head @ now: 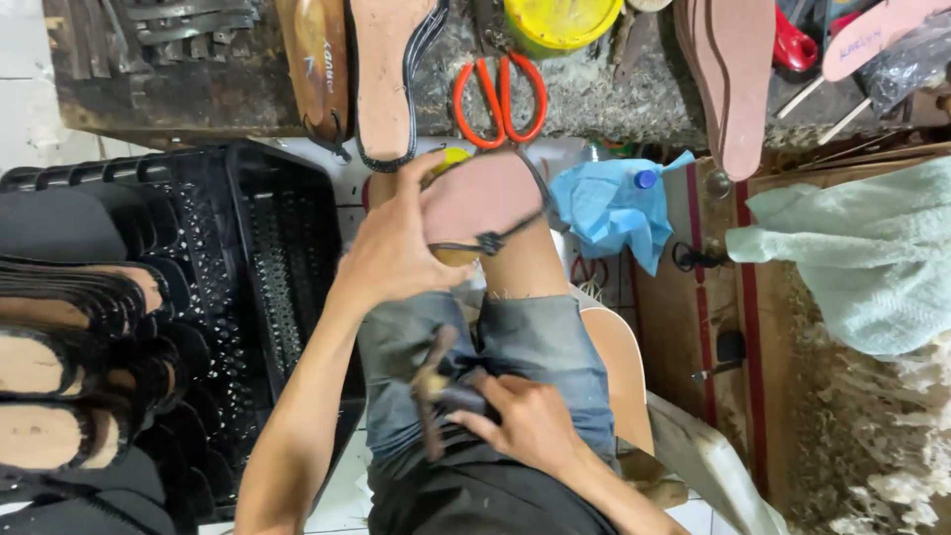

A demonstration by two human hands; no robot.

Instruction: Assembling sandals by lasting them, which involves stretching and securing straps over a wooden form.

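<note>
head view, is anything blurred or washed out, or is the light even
Head view: light is soft and even, with no hard shadows; the left hand on the sandal is sharp; the right hand and its dark tool are slightly motion-blurred; the white floor at top left looks washed out.

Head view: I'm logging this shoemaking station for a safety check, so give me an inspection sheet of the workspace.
Surface: worn dark workbench at top, person's lap below.
Job's things: sandal on a last rests on the knee; dark hand tool on the lap.
Clutter: orange scissors, yellow tub, loose soles, blue cloth.
Hands: left hand grips the sandal; right hand holds the tool.
Cables: nothing seen.
Surroundings: black crate, stacked black shoes on one side, pale green towel on the other.
</note>
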